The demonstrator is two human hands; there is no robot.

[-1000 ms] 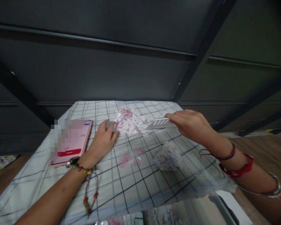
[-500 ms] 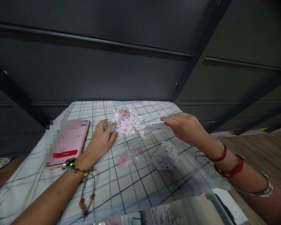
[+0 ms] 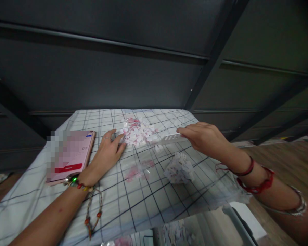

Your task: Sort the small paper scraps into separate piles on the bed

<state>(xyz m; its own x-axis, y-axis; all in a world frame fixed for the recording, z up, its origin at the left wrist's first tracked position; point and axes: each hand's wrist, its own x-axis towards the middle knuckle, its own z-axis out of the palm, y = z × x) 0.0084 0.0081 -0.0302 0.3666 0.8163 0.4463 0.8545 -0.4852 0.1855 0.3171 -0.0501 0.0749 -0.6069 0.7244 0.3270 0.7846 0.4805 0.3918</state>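
Paper scraps [image 3: 138, 132] are bordered by the left hand [image 3: 109, 147], fingers loosely spread, nothing gripped; a white slotted piece [image 3: 170, 138] is pinched by the right hand [image 3: 204, 138].

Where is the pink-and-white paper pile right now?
In the head view, the paper pile sits toward the far end of the checked cloth, slightly left of centre, between the left hand and the white slotted tool in the right hand.

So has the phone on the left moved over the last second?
No. The phone keeps its place against the far left corner of the checked cloth; both slide slightly left in the picture together, so the view likely shifted.
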